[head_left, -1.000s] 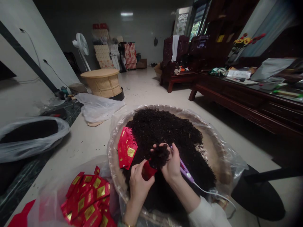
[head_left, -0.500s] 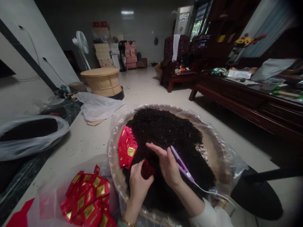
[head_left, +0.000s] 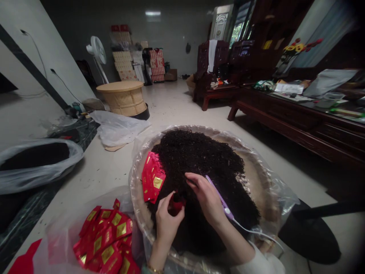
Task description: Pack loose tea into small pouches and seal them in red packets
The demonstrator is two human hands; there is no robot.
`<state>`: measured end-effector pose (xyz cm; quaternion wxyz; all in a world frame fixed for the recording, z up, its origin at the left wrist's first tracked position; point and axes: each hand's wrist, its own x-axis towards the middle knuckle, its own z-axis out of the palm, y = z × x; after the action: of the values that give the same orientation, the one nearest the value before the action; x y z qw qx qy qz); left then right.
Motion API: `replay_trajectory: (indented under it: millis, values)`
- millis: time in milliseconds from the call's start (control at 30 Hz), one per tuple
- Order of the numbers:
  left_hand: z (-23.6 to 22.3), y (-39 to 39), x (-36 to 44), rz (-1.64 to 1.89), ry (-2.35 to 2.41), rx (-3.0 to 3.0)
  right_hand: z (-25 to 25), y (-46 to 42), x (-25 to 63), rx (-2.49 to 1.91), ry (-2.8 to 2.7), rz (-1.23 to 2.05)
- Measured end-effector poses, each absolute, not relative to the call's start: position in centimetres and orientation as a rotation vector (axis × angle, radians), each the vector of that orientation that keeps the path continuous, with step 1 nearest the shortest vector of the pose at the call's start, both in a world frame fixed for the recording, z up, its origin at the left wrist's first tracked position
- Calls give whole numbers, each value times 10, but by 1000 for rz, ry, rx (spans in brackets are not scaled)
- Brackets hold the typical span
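My left hand [head_left: 167,219] is closed around a small red packet [head_left: 177,203], its mouth spread and turned upward. Just right of it, my right hand [head_left: 207,196] hovers with fingers bent together toward the packet; whatever they hold blends into the dark background. Under both hands lies a heap of dark loose tea leaves [head_left: 199,152] in a wide round tray [head_left: 265,182] lined with clear plastic. Flat red packets with gold labels [head_left: 152,179] rest on the tray's left side. A purple hand-held sealer [head_left: 225,207] with a white cord lies on the leaves, partly behind my right hand.
Several red packets [head_left: 105,238] fill a clear plastic bag at lower left. Another bag of dark leaves [head_left: 34,156] stands at far left. A black round stand base [head_left: 310,236] is at right, near a dark wooden table [head_left: 285,121]. Beyond stand a round stool [head_left: 121,97] and a fan [head_left: 98,51].
My right hand has gone from flat and stretched out to bent fingers, shifting slightly right and covering more of the sealer. The red packet's mouth now shows wider in my left hand.
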<state>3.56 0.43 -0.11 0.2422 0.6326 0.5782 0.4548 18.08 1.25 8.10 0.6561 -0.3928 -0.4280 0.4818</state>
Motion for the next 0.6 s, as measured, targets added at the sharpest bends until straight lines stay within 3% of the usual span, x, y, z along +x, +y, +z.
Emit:
replay_trajectory:
  millis: [300,600]
  values:
    - [-4,1,35,1292,1517,1776,79,-9,187,-1271,-1887,672]
    - [7,0,36,1231,1545,1846,68,-8,188,-1206,-1834,571]
